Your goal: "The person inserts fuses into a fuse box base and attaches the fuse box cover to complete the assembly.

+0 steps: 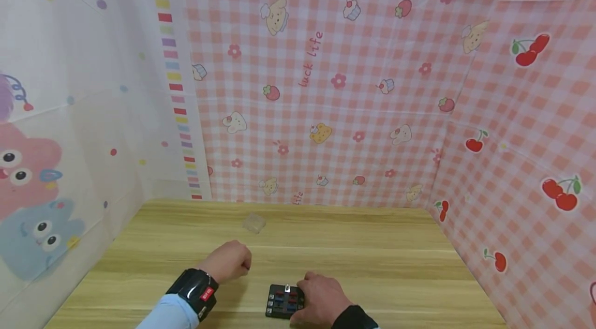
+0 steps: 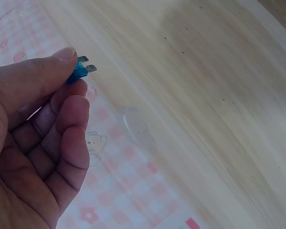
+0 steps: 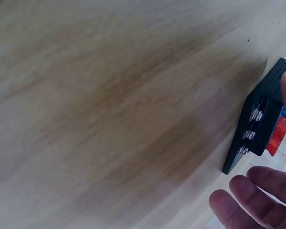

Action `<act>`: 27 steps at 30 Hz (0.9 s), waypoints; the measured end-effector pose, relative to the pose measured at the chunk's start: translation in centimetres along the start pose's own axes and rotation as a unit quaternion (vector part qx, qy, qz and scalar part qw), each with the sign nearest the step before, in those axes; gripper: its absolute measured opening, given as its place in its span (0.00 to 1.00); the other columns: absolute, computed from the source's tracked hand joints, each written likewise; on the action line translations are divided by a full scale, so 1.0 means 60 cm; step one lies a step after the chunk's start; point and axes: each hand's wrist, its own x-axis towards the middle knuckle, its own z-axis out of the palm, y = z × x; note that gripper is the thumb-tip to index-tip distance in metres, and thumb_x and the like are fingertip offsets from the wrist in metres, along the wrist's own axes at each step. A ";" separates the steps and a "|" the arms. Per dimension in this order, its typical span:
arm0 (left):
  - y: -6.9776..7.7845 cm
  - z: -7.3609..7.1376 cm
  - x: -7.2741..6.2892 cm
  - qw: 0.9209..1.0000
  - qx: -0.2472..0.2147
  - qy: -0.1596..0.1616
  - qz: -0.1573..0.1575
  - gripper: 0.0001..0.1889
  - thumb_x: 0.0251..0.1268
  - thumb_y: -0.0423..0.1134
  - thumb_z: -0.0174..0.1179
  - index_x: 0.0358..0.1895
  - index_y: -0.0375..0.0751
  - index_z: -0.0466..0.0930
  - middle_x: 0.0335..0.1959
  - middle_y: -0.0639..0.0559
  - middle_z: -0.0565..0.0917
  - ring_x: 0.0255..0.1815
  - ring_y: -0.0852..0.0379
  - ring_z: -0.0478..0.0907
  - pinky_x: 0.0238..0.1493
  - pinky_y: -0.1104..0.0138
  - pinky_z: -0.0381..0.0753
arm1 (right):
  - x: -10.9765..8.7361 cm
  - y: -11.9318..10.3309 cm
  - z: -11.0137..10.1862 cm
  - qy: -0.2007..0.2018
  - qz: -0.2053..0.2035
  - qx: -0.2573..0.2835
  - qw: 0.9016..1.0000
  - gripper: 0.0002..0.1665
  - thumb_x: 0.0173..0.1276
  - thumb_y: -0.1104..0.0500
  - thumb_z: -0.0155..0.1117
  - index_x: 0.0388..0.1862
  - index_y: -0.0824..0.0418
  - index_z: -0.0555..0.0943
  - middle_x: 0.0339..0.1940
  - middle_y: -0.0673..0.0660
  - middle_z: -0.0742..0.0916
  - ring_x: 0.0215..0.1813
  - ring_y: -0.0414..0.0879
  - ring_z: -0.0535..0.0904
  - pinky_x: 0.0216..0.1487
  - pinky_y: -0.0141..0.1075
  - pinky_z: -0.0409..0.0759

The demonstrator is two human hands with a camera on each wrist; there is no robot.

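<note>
My left hand [image 1: 229, 262] is raised over the table, left of a black fuse block [image 1: 271, 309]. In the left wrist view, its thumb and curled forefinger pinch a blue blade fuse [image 2: 77, 73], whose two metal prongs point away from the fingertips. The fuse block lies flat, with red and blue fuses [image 3: 278, 137] in its middle and metal screw terminals [image 3: 249, 135] along its sides. My right hand [image 1: 323, 299] holds the block's right side, thumb by the near corner and fingers by the far one. The other fingers are spread beyond the block's end in the right wrist view.
A small clear plastic piece [image 1: 254, 223] lies farther back on the wooden table [image 1: 382, 246]. Patterned cloths hang at the back [image 1: 326, 111], the left [image 1: 93, 127] and the right [image 1: 521, 163] of the table.
</note>
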 end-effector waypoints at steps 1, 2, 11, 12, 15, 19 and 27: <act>0.001 0.000 0.001 1.000 0.001 -0.001 0.002 0.07 0.50 0.26 0.70 0.23 0.41 0.86 0.21 0.59 0.80 0.23 0.65 0.71 0.30 0.67 0.75 | 0.000 0.000 0.000 0.000 0.001 0.002 1.000 0.36 0.48 0.33 0.77 0.48 0.56 0.85 0.35 0.45 0.79 0.29 0.36 0.70 0.33 0.34 0.74; 0.003 0.000 0.001 1.000 -0.001 -0.001 0.005 0.06 0.50 0.26 0.71 0.24 0.41 0.86 0.21 0.59 0.80 0.23 0.65 0.71 0.30 0.67 0.75 | 0.000 -0.001 0.000 -0.001 0.002 0.004 1.000 0.36 0.48 0.34 0.77 0.48 0.56 0.85 0.34 0.45 0.79 0.29 0.36 0.70 0.33 0.34 0.74; 0.017 -0.004 0.004 1.000 -0.016 -0.008 0.008 0.07 0.52 0.28 0.72 0.24 0.43 0.86 0.20 0.61 0.80 0.22 0.67 0.70 0.29 0.68 0.74 | 0.002 -0.005 0.001 -0.001 0.006 0.006 1.000 0.36 0.47 0.34 0.78 0.49 0.56 0.85 0.33 0.45 0.78 0.28 0.36 0.70 0.32 0.34 0.73; 0.019 -0.005 0.004 1.000 -0.017 -0.008 0.009 0.07 0.53 0.28 0.72 0.24 0.44 0.86 0.21 0.61 0.80 0.22 0.67 0.70 0.29 0.69 0.74 | 0.003 -0.006 0.001 -0.002 0.007 0.005 1.000 0.36 0.47 0.34 0.78 0.49 0.56 0.85 0.32 0.45 0.78 0.28 0.36 0.70 0.32 0.34 0.73; 0.023 -0.005 0.008 1.000 -0.019 -0.013 0.013 0.06 0.54 0.29 0.71 0.25 0.44 0.86 0.21 0.62 0.80 0.22 0.68 0.70 0.29 0.69 0.74 | 0.005 -0.006 0.002 -0.006 0.007 0.005 1.000 0.36 0.47 0.34 0.78 0.49 0.56 0.85 0.32 0.44 0.78 0.28 0.36 0.70 0.33 0.34 0.73; 0.027 -0.004 0.011 0.999 -0.029 -0.022 0.017 0.06 0.55 0.30 0.71 0.26 0.44 0.87 0.21 0.63 0.80 0.22 0.68 0.71 0.29 0.70 0.74 | 0.007 -0.004 0.005 -0.006 0.003 0.006 1.000 0.36 0.48 0.34 0.77 0.48 0.55 0.85 0.32 0.44 0.78 0.28 0.36 0.70 0.33 0.34 0.73; 0.043 -0.006 0.016 0.998 -0.036 -0.034 0.027 0.05 0.57 0.31 0.70 0.27 0.46 0.87 0.21 0.64 0.79 0.22 0.68 0.70 0.29 0.71 0.73 | 0.009 -0.006 0.006 -0.011 0.000 0.002 1.000 0.36 0.48 0.33 0.76 0.48 0.55 0.85 0.31 0.44 0.77 0.28 0.36 0.69 0.31 0.33 0.71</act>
